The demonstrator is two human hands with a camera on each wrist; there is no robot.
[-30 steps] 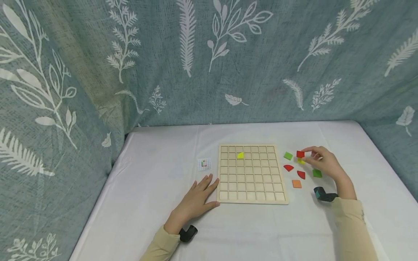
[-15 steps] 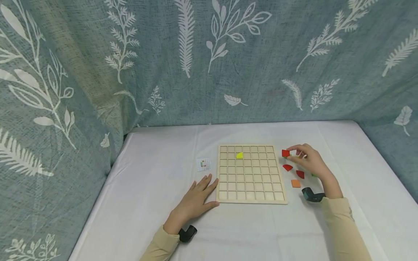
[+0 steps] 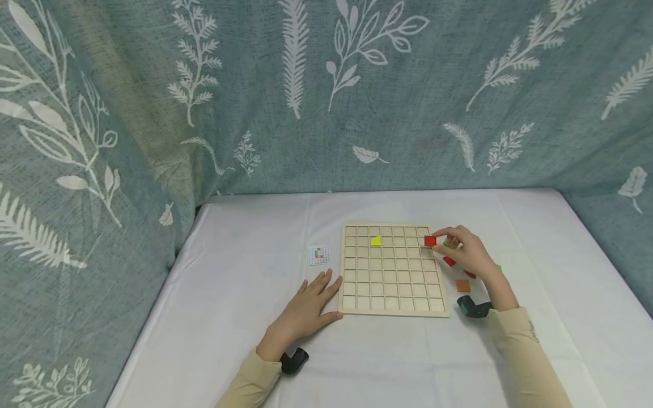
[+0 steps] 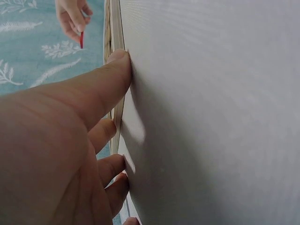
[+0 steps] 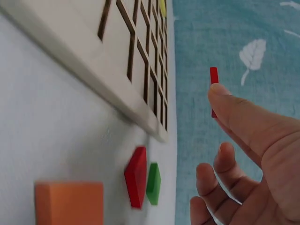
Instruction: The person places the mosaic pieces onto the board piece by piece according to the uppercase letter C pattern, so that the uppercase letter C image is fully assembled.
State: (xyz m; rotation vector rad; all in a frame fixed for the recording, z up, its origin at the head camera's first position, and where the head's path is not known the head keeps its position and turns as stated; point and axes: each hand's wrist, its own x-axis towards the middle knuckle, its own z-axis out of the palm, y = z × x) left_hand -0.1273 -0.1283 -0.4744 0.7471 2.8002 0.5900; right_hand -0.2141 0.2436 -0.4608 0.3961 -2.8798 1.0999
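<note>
Between thumb and fingertips my right hand pinches a red square tile, held up off the table over the right edge of the wooden grid board. The right wrist view shows this red tile edge-on, apart from the board. With fingers spread, my left hand rests on the cloth, its thumb and fingertips touching the board's left edge. One yellow rounded tile sits in a cell in the board's second row from the back.
Right of the board lie an orange square tile, two red rounded tiles, one of them nearer the board, and a green tile partly behind my right hand. A small printed pattern card lies left of the board. A patterned curtain hangs behind.
My right hand has moved left with the red square tile, from above the loose tiles to the board's right edge. The left hand has stayed in place.
</note>
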